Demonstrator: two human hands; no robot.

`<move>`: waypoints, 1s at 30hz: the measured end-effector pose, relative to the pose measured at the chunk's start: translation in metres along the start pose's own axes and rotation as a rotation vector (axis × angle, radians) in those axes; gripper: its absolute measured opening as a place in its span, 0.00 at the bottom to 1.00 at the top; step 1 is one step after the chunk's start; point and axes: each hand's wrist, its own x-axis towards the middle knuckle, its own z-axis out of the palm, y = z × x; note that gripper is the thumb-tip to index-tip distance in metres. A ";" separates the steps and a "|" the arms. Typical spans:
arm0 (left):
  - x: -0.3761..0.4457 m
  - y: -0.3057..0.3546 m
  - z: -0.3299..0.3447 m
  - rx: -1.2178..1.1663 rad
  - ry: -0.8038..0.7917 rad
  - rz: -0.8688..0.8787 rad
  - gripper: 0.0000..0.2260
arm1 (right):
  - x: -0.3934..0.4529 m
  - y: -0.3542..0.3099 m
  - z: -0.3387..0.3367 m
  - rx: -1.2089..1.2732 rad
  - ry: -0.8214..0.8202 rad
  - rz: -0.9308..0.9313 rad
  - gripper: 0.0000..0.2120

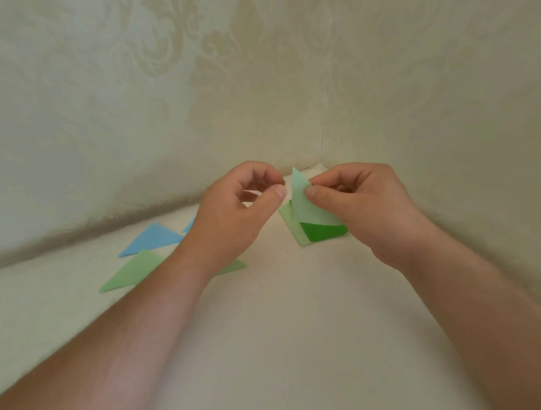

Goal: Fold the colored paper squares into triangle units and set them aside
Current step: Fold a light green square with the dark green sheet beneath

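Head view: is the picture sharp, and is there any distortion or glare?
Head view: soft, even light, no glare; wide-angle lens bends the wall's foot into a curve; the blue triangle and light green triangle are slightly blurred; the held pale green paper is sharper.

Two hands (238,210), (364,208); two blue triangles (153,239), (189,225)

matt paper triangle (306,206), patterned matt wallpaper (144,93)
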 end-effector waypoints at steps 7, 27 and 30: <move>-0.004 0.010 0.014 -0.126 0.076 -0.033 0.10 | -0.004 0.003 0.007 -0.016 -0.126 -0.025 0.05; -0.007 0.008 0.021 -0.123 -0.033 -0.065 0.06 | -0.008 -0.004 0.011 -0.051 0.033 -0.191 0.08; -0.006 0.009 0.020 -0.141 -0.029 -0.088 0.09 | -0.007 -0.005 0.012 -0.025 0.078 -0.200 0.09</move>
